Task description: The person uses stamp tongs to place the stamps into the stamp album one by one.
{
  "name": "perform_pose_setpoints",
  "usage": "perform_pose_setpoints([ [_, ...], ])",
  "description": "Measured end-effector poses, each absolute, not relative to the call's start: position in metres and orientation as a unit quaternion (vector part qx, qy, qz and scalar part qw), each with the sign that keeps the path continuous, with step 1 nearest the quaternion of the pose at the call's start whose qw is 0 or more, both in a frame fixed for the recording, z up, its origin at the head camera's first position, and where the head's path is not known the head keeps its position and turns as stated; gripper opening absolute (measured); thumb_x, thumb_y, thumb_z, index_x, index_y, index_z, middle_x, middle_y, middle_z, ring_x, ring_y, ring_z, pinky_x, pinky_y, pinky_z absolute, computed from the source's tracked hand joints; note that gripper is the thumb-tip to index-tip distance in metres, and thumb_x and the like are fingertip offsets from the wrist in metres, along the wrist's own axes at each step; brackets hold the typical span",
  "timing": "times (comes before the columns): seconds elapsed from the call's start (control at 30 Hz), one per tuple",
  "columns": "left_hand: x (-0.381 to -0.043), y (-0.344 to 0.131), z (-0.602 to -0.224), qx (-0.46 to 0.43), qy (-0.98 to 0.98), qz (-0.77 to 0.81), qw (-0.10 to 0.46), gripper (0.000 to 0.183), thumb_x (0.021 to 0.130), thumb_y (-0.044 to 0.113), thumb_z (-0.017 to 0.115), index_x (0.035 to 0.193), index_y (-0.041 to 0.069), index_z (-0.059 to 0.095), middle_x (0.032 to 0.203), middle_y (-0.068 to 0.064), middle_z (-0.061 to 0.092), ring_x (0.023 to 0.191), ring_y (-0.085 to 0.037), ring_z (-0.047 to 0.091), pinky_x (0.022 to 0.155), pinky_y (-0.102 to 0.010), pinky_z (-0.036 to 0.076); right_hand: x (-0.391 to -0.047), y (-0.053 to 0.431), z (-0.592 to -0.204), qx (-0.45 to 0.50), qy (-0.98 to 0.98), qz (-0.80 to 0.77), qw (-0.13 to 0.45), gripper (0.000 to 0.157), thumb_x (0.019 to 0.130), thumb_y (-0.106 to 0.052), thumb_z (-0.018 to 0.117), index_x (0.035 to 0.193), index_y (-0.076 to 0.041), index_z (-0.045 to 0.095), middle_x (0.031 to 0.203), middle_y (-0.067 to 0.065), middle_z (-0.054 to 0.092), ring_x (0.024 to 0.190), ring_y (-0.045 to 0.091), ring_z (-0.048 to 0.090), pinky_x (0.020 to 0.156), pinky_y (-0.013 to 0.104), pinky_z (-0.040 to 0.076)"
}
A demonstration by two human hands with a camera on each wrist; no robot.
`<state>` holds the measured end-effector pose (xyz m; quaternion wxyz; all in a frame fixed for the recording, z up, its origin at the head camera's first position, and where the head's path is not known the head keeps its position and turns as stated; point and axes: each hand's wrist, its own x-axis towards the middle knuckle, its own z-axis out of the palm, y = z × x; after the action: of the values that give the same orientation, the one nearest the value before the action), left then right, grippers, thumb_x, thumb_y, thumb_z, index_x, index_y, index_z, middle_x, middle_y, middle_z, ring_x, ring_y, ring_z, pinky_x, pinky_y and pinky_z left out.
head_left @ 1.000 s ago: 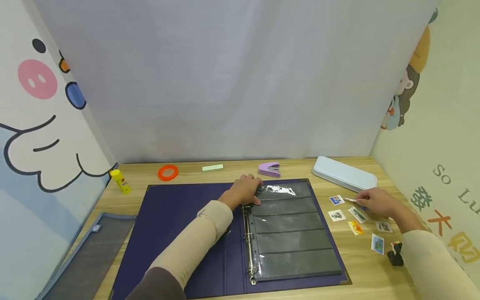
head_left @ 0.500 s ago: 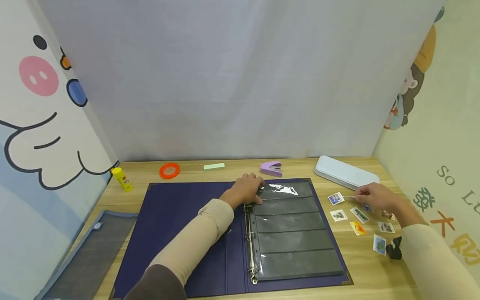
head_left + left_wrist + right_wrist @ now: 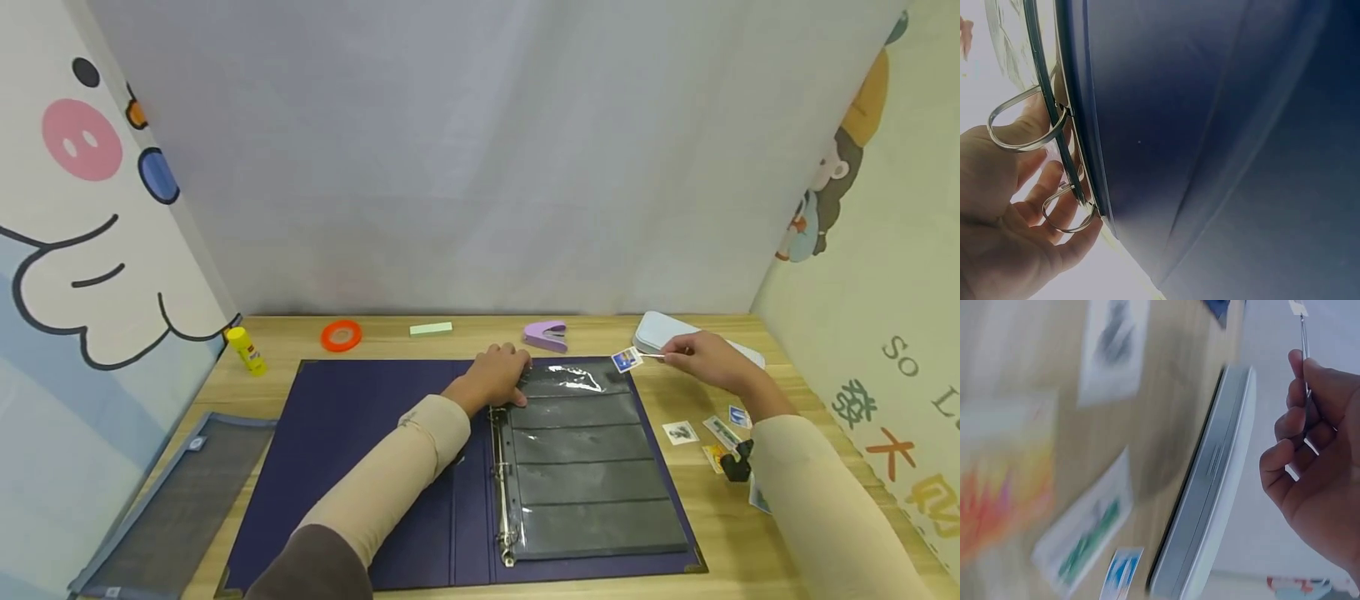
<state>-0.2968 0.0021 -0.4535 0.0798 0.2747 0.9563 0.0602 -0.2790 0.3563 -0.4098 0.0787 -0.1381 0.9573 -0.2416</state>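
Note:
A navy ring binder (image 3: 360,450) lies open on the table, with black pages of clear pockets (image 3: 592,442) on its right side. My left hand (image 3: 493,377) rests on the top of the pages beside the rings, its fingers near the upper edge. In the left wrist view, metal rings (image 3: 1019,147) stand in front of that hand's loosely bent fingers. My right hand (image 3: 708,360) pinches slim metal tweezers (image 3: 1304,337), their tips on a small blue-and-white stamp (image 3: 627,359). That stamp is in the air by the binder's upper right corner.
More stamps, such as a grey one (image 3: 680,432), lie right of the binder, some hidden by the right sleeve. Along the back are a pale tin case (image 3: 656,327), a purple stapler (image 3: 546,335), orange tape (image 3: 341,335) and a glue stick (image 3: 246,351). A grey mesh pouch (image 3: 187,500) lies left.
The right hand has lifted the stamp off the table with the tweezers and carried it up and left towards the binder. The left hand stays on the pages.

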Motion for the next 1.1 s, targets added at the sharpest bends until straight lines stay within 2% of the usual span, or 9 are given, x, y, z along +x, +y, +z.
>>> perform_pose_setpoints([
  [0.27,-0.295,0.001,-0.453,0.277,0.956,0.062,0.076,0.060,0.078,0.042,0.077,0.128,0.019,0.053,0.126,-0.007,0.055,0.117,-0.027,0.051,0.096,-0.045,0.044,-0.312,0.294,-0.411,-0.199,0.953,-0.226,0.042,0.019,0.096,-0.016,0.054,0.100,-0.004,0.070,0.090,0.013,0.069,0.074,0.014,0.051,0.069,0.032,0.041],
  [0.53,-0.295,0.000,-0.452,0.274,0.956,0.064,0.079,0.060,0.077,0.041,0.078,0.127,0.020,0.053,0.126,-0.006,0.055,0.116,-0.026,0.051,0.096,-0.046,0.045,-0.336,0.250,-0.408,-0.237,0.955,-0.172,0.056,0.018,0.095,-0.014,0.055,0.098,-0.004,0.070,0.089,0.011,0.071,0.073,0.015,0.054,0.073,0.037,0.044],
  [0.77,-0.294,0.002,-0.449,0.278,0.956,0.061,0.076,0.059,0.076,0.041,0.078,0.125,0.019,0.054,0.124,-0.006,0.055,0.114,-0.025,0.052,0.094,-0.045,0.046,-0.341,0.225,-0.413,-0.276,0.956,-0.083,0.063,0.013,0.091,-0.013,0.059,0.089,-0.009,0.071,0.080,0.001,0.067,0.072,0.016,0.054,0.074,0.039,0.045],
  [0.97,-0.293,0.002,-0.448,0.276,0.957,0.055,0.073,0.055,0.076,0.041,0.079,0.119,0.018,0.053,0.118,-0.004,0.055,0.108,-0.025,0.053,0.091,-0.045,0.047,-0.342,0.204,-0.418,-0.323,0.946,-0.010,0.044,0.010,0.087,-0.014,0.063,0.085,-0.014,0.073,0.084,0.001,0.069,0.077,0.019,0.061,0.078,0.041,0.049],
  [1.1,-0.293,0.002,-0.447,0.276,0.956,0.056,0.076,0.056,0.076,0.041,0.079,0.119,0.017,0.053,0.116,-0.004,0.055,0.106,-0.024,0.053,0.090,-0.044,0.047,-0.339,0.194,-0.422,-0.344,0.939,0.008,0.022,0.006,0.084,-0.013,0.066,0.082,-0.014,0.072,0.081,0.000,0.067,0.075,0.019,0.060,0.076,0.040,0.050],
])
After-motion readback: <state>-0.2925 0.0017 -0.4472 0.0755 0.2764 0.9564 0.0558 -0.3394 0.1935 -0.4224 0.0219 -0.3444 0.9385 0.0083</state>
